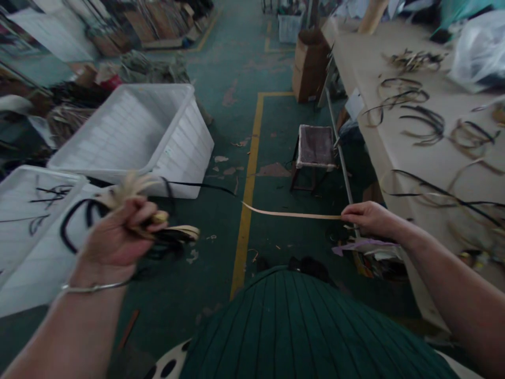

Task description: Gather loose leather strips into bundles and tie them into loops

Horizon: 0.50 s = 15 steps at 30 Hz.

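Observation:
My left hand (122, 231) is closed around a bundle of black and cream strips (183, 233), blurred by motion, with looped ends sticking out on both sides. From near that bundle a single long strip (292, 215) stretches across in front of me, showing black on the left and pale on the right. Its right end is pinched between the thumb and fingers of my right hand (365, 218), which hovers by the table's edge. Whether the long strip is joined to the bundle is hard to see.
Several more strips (424, 123) lie in loose coils on the long table (374, 68) at right. A stool (315, 146) and a cardboard box (310, 66) stand beside it. On the left are a big white bin (177, 142) and a lower white bin (35, 242) containing dark strips.

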### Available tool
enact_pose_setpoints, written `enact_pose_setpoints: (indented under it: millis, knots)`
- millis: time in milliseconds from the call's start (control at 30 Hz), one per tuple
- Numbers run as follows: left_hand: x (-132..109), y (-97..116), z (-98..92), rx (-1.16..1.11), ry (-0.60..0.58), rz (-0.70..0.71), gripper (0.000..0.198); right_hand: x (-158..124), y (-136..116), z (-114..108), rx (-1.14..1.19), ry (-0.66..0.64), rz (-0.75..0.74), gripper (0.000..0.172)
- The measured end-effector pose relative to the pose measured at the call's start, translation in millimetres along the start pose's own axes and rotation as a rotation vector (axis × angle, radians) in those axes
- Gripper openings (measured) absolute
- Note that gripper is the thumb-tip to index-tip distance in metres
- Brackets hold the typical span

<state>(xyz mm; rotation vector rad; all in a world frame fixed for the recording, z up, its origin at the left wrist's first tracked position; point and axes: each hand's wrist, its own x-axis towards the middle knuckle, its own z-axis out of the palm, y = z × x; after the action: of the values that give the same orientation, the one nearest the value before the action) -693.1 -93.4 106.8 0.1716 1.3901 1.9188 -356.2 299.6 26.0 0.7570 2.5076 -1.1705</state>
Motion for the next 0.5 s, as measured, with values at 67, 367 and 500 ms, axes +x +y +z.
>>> enact_pose_setpoints:
  millis: [67, 367, 500]
  knots:
    - [5.2, -26.5, 30.1, 0.01, -0.121, -0.121, 0.019, 2.4, -41.6, 5.7, -0.137, -0.076, -0.107, 0.033]
    - [23.3, -136.9, 134.1, 0.059, -0.388, -0.297, 0.032, 8.4, -155.6, 32.4, -0.401, -0.15, -0.471, 0.031]
    - [22.0, -156.6, 150.8, 0.024, -0.477, -0.342, 0.038, 18.1, -152.8, 33.5, -0.415, -0.086, -0.446, 0.022]
